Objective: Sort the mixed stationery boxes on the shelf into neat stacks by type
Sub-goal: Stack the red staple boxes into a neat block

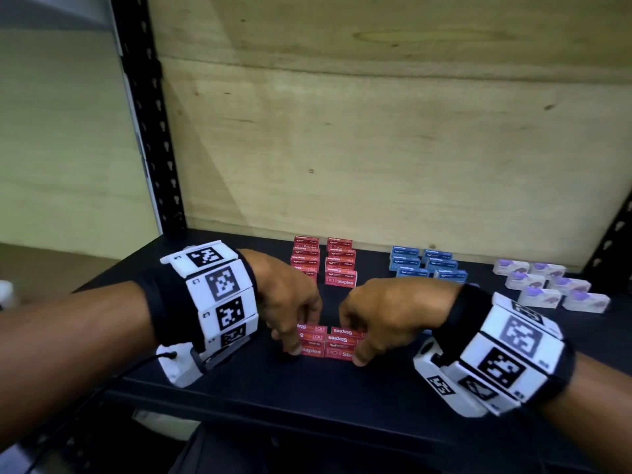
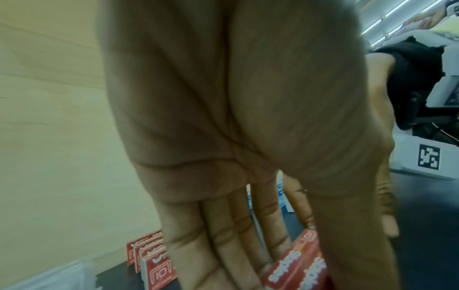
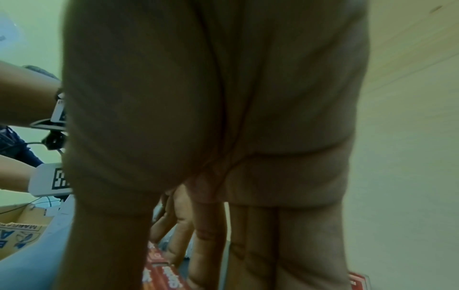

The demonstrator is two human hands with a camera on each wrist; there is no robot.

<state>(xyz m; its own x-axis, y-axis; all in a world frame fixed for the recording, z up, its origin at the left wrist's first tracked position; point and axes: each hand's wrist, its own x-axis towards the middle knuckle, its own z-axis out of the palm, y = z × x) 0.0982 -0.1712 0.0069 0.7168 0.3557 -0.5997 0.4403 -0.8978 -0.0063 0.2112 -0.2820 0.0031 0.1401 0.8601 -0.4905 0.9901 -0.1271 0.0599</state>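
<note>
We judge the sorting mostly done: at the back of the black shelf (image 1: 239, 388) three groups already stand apart by type, the red boxes (image 1: 325, 261) in two rows on the left, the blue boxes (image 1: 427, 265) in the middle, and the white boxes with purple print (image 1: 550, 285) on the right. What is left, as far as we can see, is the small cluster of red staple boxes (image 1: 325, 342) near the front edge, lying flat in two short columns side by side. We hold that cluster from both ends: our left hand (image 1: 290, 302) has its fingers curled over the left column with the thumb at the front, and our right hand (image 1: 386, 316) pinches the right column the same way, thumb low at the front corner. It probably needs squaring up or moving back to join the red rows. The red boxes read "Staples" beside a "10" mark, some upside down to us; smaller lines on them are too fine to read. The blue and purple-printed labels are illegible.
</note>
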